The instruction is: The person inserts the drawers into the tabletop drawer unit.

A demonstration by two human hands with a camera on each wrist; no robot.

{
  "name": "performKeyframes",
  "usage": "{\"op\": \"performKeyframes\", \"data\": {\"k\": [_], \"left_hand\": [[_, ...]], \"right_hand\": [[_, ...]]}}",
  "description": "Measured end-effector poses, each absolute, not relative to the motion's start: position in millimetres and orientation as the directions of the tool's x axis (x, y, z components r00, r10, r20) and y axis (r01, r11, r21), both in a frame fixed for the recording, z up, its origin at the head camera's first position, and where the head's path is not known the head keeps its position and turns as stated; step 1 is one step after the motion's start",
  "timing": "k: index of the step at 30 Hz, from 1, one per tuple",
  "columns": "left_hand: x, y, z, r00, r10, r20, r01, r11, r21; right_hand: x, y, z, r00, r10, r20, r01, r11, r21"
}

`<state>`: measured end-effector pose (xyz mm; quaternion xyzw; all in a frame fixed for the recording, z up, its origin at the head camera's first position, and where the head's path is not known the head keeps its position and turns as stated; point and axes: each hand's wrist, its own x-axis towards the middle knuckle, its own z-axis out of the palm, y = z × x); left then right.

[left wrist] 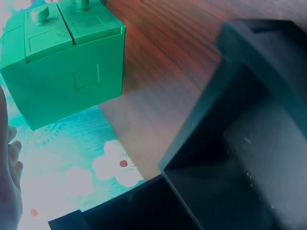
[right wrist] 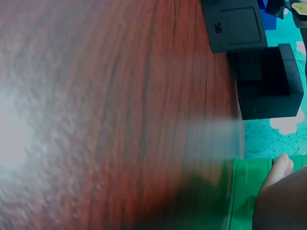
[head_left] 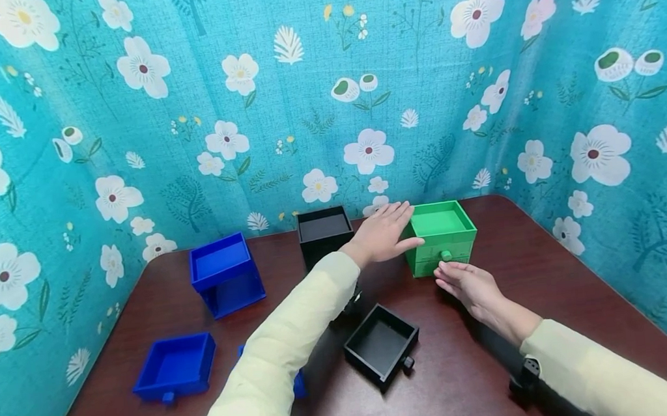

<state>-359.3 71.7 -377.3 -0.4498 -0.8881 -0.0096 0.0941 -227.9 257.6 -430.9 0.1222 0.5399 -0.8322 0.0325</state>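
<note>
A green two-drawer box with an open-topped tray stands at the back right of the table, both drawers pushed in. My left hand, fingers straight, lies over its left side. The thumb overlaps the front left corner; whether it touches is unclear. My right hand is at the lower front, thumb and fingertips close together beside the lower drawer. A green knob shows just above those fingertips. In the left wrist view two knobs protrude from the green drawer fronts, with fingertips at the top edge.
A black cabinet stands left of the green box, partly behind my left arm. A black drawer lies in front. At the left are a blue cabinet and a blue drawer. More blue parts show beside my left sleeve.
</note>
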Motion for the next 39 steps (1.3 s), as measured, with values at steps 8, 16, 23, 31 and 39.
{"op": "performKeyframes", "data": {"k": [8,16,23,31,39], "left_hand": [[-356.9,52.2,-365.1,-0.567,0.806,0.169,0.81,0.583,-0.062],[-362.4,12.6,-352.3,-0.621,0.766,0.166,0.774,0.632,-0.021],[-366.7,-24.6,-348.5,-0.666,0.727,0.166,0.738,0.674,0.012],[-371.2,-68.3,-354.6,-0.722,0.674,0.158,0.687,0.725,0.048],[-379.8,-99.9,-367.5,-0.777,0.61,0.155,0.625,0.777,0.076]], "right_hand": [[-220.9,245.9,-429.1,-0.969,0.005,-0.247,0.229,-0.363,-0.903],[-212.6,223.7,-419.3,-0.97,-0.076,-0.23,0.242,-0.349,-0.905],[-206.8,200.1,-405.9,-0.965,-0.119,-0.232,0.259,-0.333,-0.907],[-196.2,175.8,-400.4,-0.954,-0.18,-0.24,0.285,-0.286,-0.915],[-172.9,171.7,-399.0,-0.939,-0.242,-0.244,0.296,-0.206,-0.933]]}}
